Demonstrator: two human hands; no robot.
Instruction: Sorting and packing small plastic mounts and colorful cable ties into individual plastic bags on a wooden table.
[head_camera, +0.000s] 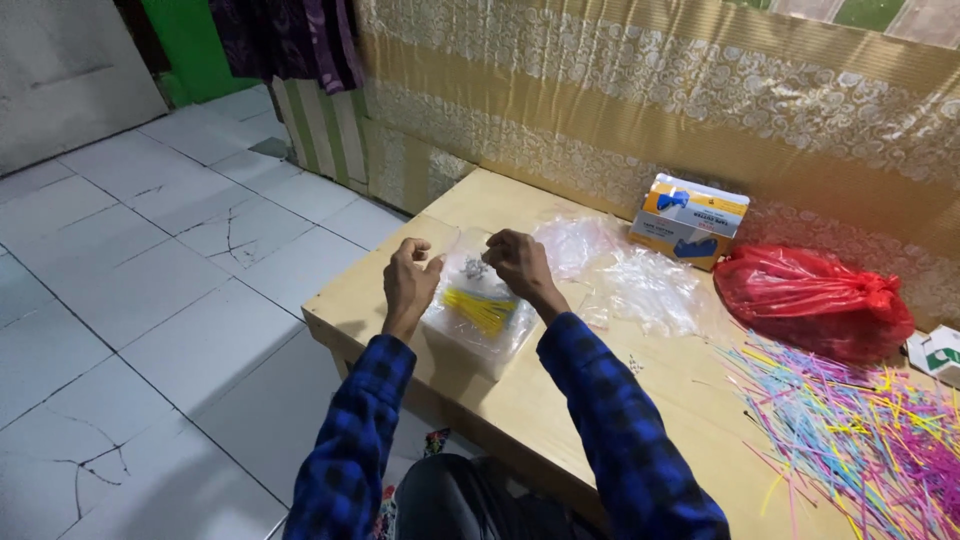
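Both my hands are raised over the near left part of a low wooden table (520, 400). My left hand (410, 280) and my right hand (518, 262) each pinch an upper edge of a clear plastic bag (478, 318). Inside the bag lies a bundle of yellow straws (480, 308). The bag rests on a stack of more clear bags on the table. Blue checked sleeves cover my forearms.
Loose clear plastic bags (620, 270) lie behind my hands. A small orange and blue cardboard box (690, 220) stands at the back, a full red plastic bag (810, 300) to its right. Several coloured straws (860, 430) are spread at right. Patterned cloth covers the wall; cracked white floor tiles lie at left.
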